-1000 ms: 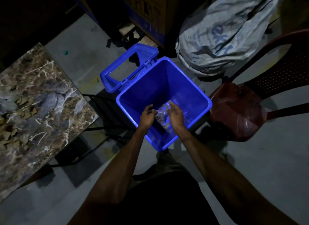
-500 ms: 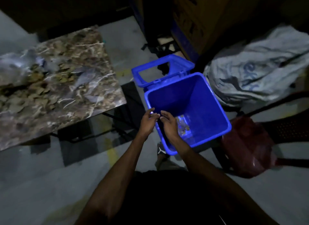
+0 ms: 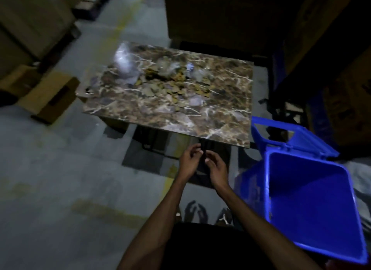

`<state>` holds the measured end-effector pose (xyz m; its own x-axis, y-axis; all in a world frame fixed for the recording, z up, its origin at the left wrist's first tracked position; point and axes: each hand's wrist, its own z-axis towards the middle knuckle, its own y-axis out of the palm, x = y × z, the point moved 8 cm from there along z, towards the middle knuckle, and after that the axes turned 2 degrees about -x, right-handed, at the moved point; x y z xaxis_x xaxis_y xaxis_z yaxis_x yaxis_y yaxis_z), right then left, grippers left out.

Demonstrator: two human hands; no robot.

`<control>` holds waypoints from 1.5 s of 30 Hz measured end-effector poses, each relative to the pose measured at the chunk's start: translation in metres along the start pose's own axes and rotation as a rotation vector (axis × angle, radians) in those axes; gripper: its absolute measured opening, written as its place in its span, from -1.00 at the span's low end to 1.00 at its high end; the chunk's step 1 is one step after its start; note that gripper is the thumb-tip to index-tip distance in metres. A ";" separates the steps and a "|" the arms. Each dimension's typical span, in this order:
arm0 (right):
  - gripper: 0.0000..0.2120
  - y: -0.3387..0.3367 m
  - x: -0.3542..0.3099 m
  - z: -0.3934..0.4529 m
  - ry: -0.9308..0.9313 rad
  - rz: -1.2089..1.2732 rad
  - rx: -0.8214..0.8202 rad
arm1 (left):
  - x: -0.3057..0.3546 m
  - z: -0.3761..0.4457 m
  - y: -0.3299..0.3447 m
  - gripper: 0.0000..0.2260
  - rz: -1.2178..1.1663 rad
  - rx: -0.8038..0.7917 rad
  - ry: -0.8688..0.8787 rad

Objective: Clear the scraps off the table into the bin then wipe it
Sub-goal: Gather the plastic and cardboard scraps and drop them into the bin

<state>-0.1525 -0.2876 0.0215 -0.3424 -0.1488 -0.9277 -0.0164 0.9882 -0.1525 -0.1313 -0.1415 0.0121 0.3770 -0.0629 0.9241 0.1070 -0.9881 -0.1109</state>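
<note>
Both hands empty, fingers loosely curled: left hand [image 3: 189, 161] and right hand [image 3: 217, 170] just short of the table [image 3: 220, 117], likely poised for another scoop. Scraps [image 3: 170, 85] heaped mid-table. Bin [image 3: 313, 199] right of the table, lid open, ready for drops.

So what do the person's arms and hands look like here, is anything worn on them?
Both forearms are bare up to the bottom edge of the picture: no sleeves show. The left hand and right hand wear no gloves. No watch, band or ring can be made out, though the picture is dim and somewhat blurred.
</note>
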 end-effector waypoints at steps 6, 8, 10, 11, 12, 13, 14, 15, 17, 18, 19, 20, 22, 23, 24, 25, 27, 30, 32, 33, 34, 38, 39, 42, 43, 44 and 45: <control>-0.75 0.062 -0.020 0.011 -0.015 -0.089 -0.051 | -0.012 0.018 -0.066 -0.80 -0.131 0.068 -0.040; -0.75 0.068 -0.026 0.022 -0.021 -0.102 -0.048 | -0.017 0.029 -0.080 -0.81 -0.173 0.113 -0.062; -0.75 0.072 -0.030 0.034 -0.021 -0.099 -0.042 | -0.020 0.040 -0.088 -0.83 -0.220 0.158 -0.096; -0.76 0.074 -0.028 0.041 -0.014 -0.107 -0.041 | -0.020 0.045 -0.090 -0.83 -0.231 0.171 -0.110; -0.76 0.077 -0.026 0.048 -0.004 -0.104 -0.045 | -0.020 0.051 -0.090 -0.84 -0.231 0.172 -0.117; -0.76 0.079 -0.024 0.056 0.008 -0.100 -0.047 | -0.020 0.057 -0.091 -0.84 -0.224 0.168 -0.122; -0.76 0.082 -0.023 0.066 0.014 -0.095 -0.054 | -0.018 0.064 -0.094 -0.85 -0.219 0.167 -0.123; -0.76 0.086 -0.025 0.078 0.015 -0.091 -0.070 | -0.016 0.071 -0.097 -0.86 -0.210 0.169 -0.121; -0.75 0.094 -0.030 0.107 0.005 -0.082 -0.110 | -0.007 0.092 -0.104 -0.85 -0.181 0.175 -0.114; -0.74 0.097 -0.033 0.124 0.001 -0.078 -0.123 | -0.003 0.104 -0.109 -0.85 -0.166 0.182 -0.112; -0.74 0.099 -0.038 0.139 -0.005 -0.072 -0.126 | 0.001 0.114 -0.113 -0.84 -0.153 0.193 -0.108; -0.74 0.101 -0.043 0.154 -0.013 -0.054 -0.126 | 0.006 0.123 -0.116 -0.85 -0.140 0.206 -0.107; -0.71 0.103 -0.053 0.181 0.002 -0.012 -0.119 | 0.014 0.143 -0.119 -0.87 -0.132 0.211 -0.124; -0.71 0.103 -0.057 0.193 0.016 0.005 -0.121 | 0.016 0.153 -0.118 -0.87 -0.144 0.211 -0.142; -0.72 0.103 -0.061 0.204 0.019 0.033 -0.123 | 0.018 0.162 -0.116 -0.88 -0.156 0.213 -0.158; -0.73 0.100 -0.064 0.215 0.014 0.042 -0.120 | 0.019 0.169 -0.112 -0.88 -0.170 0.213 -0.175; -0.74 0.093 -0.060 0.235 0.028 0.050 -0.104 | 0.022 0.181 -0.101 -0.88 -0.172 0.188 -0.225; -0.72 0.081 -0.042 0.253 0.084 0.099 -0.040 | 0.012 0.198 -0.092 -0.85 -0.164 0.155 -0.329; -0.75 0.074 -0.029 0.265 0.117 0.114 0.007 | 0.005 0.213 -0.090 -0.86 -0.169 0.137 -0.424; -0.76 0.074 -0.025 0.270 0.139 0.107 0.019 | 0.003 0.222 -0.089 -0.87 -0.199 0.124 -0.474; -0.77 0.077 -0.021 0.275 0.161 0.091 0.013 | 0.000 0.230 -0.091 -0.88 -0.195 0.116 -0.507; -0.72 0.107 0.006 0.297 0.245 0.011 -0.054 | -0.006 0.260 -0.105 -0.86 -0.190 0.129 -0.566; -0.69 0.117 0.015 0.304 0.251 -0.023 -0.082 | -0.005 0.270 -0.106 -0.86 -0.258 0.132 -0.562; -0.64 0.142 0.000 0.320 0.272 -0.071 -0.098 | 0.000 0.297 -0.110 -0.81 -0.369 0.153 -0.566; -0.65 0.150 -0.008 0.327 0.283 -0.044 -0.087 | 0.003 0.308 -0.113 -0.78 -0.393 0.141 -0.558; -0.66 0.160 -0.014 0.334 0.305 0.000 -0.079 | 0.006 0.318 -0.118 -0.78 -0.410 0.127 -0.549; -0.66 0.171 -0.023 0.341 0.320 0.038 -0.069 | 0.010 0.329 -0.125 -0.79 -0.422 0.119 -0.540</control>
<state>0.1734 -0.1277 -0.0995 -0.6218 -0.1031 -0.7763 -0.0578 0.9946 -0.0858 0.1615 0.0273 -0.0853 0.6831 0.4321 0.5888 0.4332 -0.8888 0.1497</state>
